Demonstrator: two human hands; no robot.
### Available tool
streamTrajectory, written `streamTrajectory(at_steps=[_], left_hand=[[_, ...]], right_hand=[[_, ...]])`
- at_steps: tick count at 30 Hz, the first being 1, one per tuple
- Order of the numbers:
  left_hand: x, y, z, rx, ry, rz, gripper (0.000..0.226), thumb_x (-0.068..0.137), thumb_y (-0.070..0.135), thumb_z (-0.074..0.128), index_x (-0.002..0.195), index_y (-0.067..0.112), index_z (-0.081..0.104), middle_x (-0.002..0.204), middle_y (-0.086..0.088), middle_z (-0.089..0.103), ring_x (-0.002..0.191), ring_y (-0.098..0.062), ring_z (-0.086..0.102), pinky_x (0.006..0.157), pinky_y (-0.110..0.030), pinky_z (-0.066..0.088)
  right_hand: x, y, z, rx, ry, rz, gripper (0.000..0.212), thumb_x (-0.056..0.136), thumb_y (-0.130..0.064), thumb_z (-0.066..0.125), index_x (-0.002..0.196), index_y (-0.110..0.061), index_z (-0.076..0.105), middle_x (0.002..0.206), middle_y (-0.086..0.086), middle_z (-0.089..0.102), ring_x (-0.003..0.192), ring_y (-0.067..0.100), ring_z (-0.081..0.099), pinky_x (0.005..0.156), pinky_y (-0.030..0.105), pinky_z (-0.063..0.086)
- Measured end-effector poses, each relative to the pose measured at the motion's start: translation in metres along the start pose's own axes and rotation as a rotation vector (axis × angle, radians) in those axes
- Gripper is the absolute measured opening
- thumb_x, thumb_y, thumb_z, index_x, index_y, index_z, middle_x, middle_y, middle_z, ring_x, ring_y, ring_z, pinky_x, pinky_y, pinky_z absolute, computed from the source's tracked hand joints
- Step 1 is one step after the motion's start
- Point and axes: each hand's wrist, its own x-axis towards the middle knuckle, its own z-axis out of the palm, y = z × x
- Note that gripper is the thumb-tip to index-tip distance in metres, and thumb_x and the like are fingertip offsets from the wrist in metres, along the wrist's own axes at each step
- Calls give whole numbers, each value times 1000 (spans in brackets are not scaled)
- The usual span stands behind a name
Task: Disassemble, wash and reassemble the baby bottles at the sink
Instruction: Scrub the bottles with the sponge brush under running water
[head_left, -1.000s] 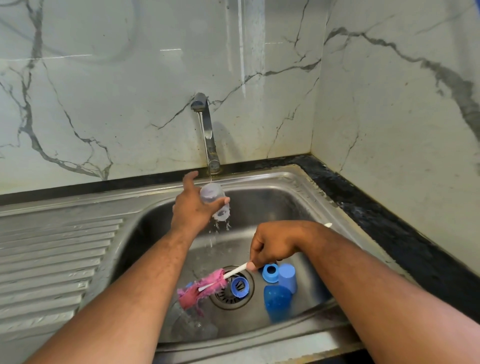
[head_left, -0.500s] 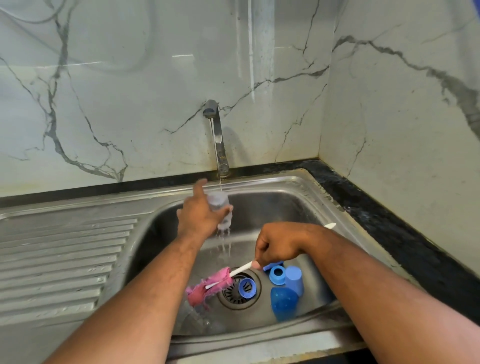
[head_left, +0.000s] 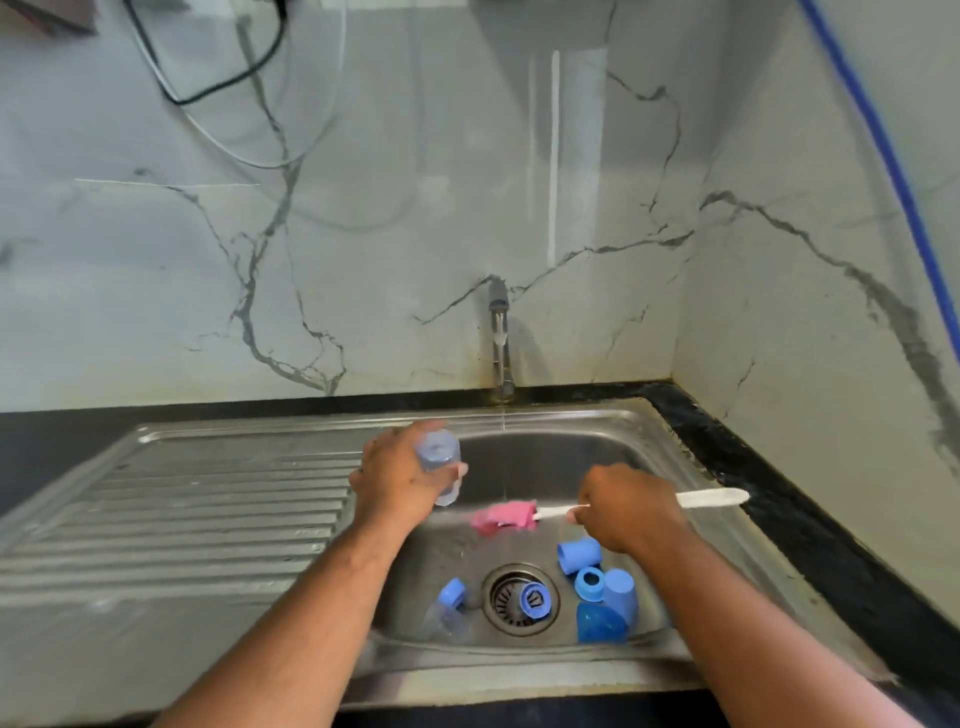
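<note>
My left hand (head_left: 397, 480) is gripping the bottle (head_left: 440, 460) just left of the stream from the tap (head_left: 500, 338); my right hand (head_left: 628, 506) is clenching the brush (head_left: 506, 515), its pink head hanging below the tap. I am judging it best to square head to mouth before pushing in, then twist under the water.

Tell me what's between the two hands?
The pink sponge head of the brush, held by the right hand, pointing toward the bottle in the left hand. Head view.
</note>
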Motion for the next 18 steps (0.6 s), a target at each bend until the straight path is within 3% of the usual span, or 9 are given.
streamTrajectory(at_steps=[5, 8, 13, 18], left_hand=[[-31, -31, -62, -81, 140, -20, 54, 73, 50, 83, 118, 42, 55, 109, 12, 67, 107, -22, 62, 94, -50, 49], [-48, -58, -104, -53, 210, -27, 52, 73, 52, 82, 118, 40, 58, 110, 12, 68, 106, -23, 63, 92, -49, 51], [-69, -105, -184, 75, 302, -34, 54, 75, 49, 82, 122, 36, 59, 112, 9, 68, 104, -24, 62, 88, -49, 52], [-86, -151, -252, 236, 382, -170, 55, 79, 45, 80, 127, 29, 61, 115, 0, 69, 111, -30, 62, 90, -45, 51]], right_hand=[[-50, -41, -8, 178, 220, 17, 26, 99, -52, 54, 97, -31, 69, 85, -8, 69, 78, 18, 65, 72, 31, 53], [-72, -81, -7, 211, 306, -44, 29, 99, -54, 51, 96, -33, 70, 83, -7, 70, 83, 19, 65, 75, 33, 45], [-91, -159, -9, 295, 318, -138, 30, 98, -56, 51, 96, -34, 72, 89, -7, 73, 93, 25, 66, 81, 34, 44], [-102, -214, -11, 340, 307, -244, 31, 97, -57, 54, 98, -34, 74, 89, -5, 75, 93, 28, 68, 80, 34, 49]])
